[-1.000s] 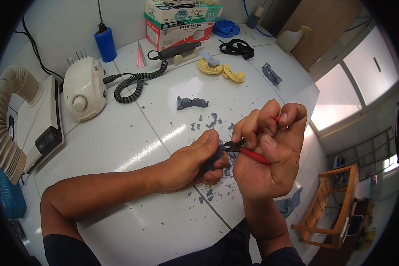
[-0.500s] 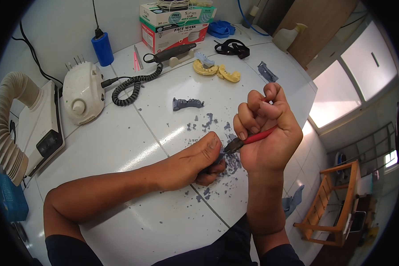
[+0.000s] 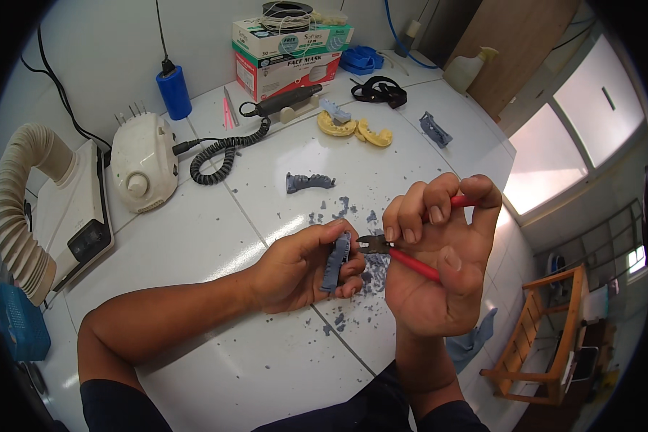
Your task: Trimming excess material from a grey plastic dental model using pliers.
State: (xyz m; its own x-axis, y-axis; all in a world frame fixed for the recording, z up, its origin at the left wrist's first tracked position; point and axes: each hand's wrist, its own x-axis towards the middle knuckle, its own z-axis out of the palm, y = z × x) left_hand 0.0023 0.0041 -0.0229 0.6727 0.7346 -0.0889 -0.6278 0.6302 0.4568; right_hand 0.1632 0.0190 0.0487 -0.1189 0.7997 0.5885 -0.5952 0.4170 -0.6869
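Observation:
My left hand (image 3: 289,268) is closed round a grey-blue dental model (image 3: 334,265), whose long edge stands upright between thumb and fingers. In my right hand (image 3: 435,302) are red-handled side cutters (image 3: 416,265), their handles spread apart. The dark jaws are parted and point left, just right of the model and the left fingertips; whether they touch is hard to tell. Grey scraps (image 3: 372,277) lie scattered on the table under both hands. Farther off lies a second dental model (image 3: 309,183), with another grey piece (image 3: 435,130) at the far right.
Yellow dental casts (image 3: 374,134) lie at the back beside a black handpiece (image 3: 288,99) with a coiled cord. Boxes (image 3: 288,70) stand against the wall. A white control unit (image 3: 142,162) and a hose machine (image 3: 72,216) occupy the left side. The table's edge (image 3: 506,169) is on the right.
The cutters' handles have spread and the jaws have opened. My left hand has turned, bringing the model into plain view. My right hand has moved slightly lower.

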